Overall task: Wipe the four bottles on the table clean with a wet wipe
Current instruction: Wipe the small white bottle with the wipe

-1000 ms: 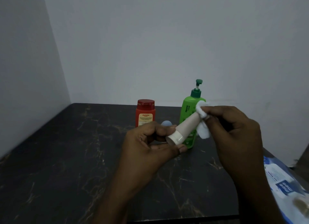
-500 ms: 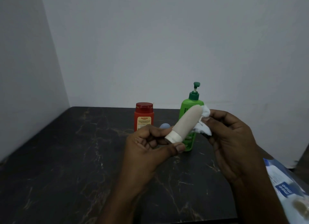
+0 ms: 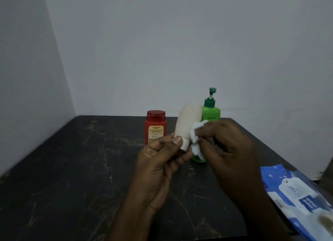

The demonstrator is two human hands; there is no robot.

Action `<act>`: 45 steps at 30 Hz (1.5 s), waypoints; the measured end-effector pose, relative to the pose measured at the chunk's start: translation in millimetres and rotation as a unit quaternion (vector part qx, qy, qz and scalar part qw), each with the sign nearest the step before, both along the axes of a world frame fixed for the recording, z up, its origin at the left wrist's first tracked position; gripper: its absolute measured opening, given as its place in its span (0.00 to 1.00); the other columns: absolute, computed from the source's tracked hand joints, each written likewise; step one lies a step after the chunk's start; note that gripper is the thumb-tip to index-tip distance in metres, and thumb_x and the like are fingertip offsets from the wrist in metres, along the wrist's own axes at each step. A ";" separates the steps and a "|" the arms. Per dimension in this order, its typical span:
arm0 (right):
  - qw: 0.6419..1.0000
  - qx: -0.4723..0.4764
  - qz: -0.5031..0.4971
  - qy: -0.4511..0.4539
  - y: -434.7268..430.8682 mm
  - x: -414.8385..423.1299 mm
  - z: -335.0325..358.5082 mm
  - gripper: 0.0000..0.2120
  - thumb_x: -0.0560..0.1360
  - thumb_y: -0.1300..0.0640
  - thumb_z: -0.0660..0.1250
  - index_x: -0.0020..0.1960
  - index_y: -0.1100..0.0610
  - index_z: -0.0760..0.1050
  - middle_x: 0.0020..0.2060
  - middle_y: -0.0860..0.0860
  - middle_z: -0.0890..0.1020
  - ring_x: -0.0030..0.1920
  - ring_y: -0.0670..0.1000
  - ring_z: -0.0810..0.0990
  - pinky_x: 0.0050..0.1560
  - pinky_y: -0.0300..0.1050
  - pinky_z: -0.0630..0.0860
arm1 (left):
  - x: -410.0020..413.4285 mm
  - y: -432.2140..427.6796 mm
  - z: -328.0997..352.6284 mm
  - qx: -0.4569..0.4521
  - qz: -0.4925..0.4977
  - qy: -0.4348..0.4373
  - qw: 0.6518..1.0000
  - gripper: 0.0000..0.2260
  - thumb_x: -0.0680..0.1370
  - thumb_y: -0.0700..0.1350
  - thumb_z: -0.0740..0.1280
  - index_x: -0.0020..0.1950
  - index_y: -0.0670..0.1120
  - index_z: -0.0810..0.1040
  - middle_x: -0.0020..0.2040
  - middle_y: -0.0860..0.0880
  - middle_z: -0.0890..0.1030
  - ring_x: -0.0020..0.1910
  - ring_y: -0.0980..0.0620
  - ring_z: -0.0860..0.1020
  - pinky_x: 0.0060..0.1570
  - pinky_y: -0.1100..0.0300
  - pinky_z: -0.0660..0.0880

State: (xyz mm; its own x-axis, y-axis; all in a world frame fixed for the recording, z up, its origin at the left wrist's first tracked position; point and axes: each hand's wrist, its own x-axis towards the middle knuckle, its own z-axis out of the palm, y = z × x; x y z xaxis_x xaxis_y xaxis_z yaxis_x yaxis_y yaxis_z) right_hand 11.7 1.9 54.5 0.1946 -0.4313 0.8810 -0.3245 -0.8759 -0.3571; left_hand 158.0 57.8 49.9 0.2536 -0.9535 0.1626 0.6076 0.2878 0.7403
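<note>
My left hand [image 3: 162, 161] pinches the white cap end of a small cream bottle [image 3: 188, 121], held cap-down and nearly upright above the table. My right hand [image 3: 228, 147] pinches a crumpled white wet wipe [image 3: 195, 141] against the bottle's lower right side. Behind them a red bottle [image 3: 155, 127] with a yellow label stands on the dark marble table [image 3: 81, 168]. A green pump bottle [image 3: 211, 112] stands just behind the cream one, partly hidden by it and my right hand. A fourth bottle is not visible.
A blue and white pack of wet wipes [image 3: 299, 194] lies at the table's right front edge. White walls close in the table at the back and left.
The cream bottle has swung from lying slanted to almost upright. My right hand with the wipe has slid down from the bottle's far end toward the cap.
</note>
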 end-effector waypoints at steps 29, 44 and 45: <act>0.987 -0.031 -0.155 -0.019 -7.8 -28.3 8.0 0.13 0.76 0.69 0.68 0.58 0.61 0.83 0.49 0.56 0.82 0.49 0.45 0.77 0.53 0.23 0.68 | -3.0 6.7 -3.7 -0.032 0.006 -0.187 0.982 0.14 0.65 0.38 0.75 0.50 0.38 0.83 0.52 0.43 0.86 0.47 0.42 0.85 0.41 0.55 0.83; 0.994 -0.024 -0.107 0.014 -4.3 -35.8 14.2 0.11 0.78 0.64 0.68 0.58 0.57 0.84 0.49 0.52 0.83 0.48 0.46 0.80 0.51 0.28 0.72 | -1.1 1.5 -9.6 -0.038 0.015 -0.193 0.980 0.15 0.68 0.38 0.75 0.54 0.39 0.84 0.56 0.45 0.85 0.50 0.42 0.85 0.45 0.55 0.82; 0.995 -0.003 -0.102 -0.021 -5.6 -35.4 13.7 0.11 0.79 0.64 0.68 0.59 0.57 0.83 0.50 0.52 0.83 0.49 0.46 0.81 0.52 0.31 0.74 | -0.2 2.2 -9.7 -0.033 0.005 -0.200 0.979 0.16 0.68 0.38 0.74 0.56 0.39 0.83 0.56 0.46 0.86 0.49 0.42 0.85 0.45 0.55 0.82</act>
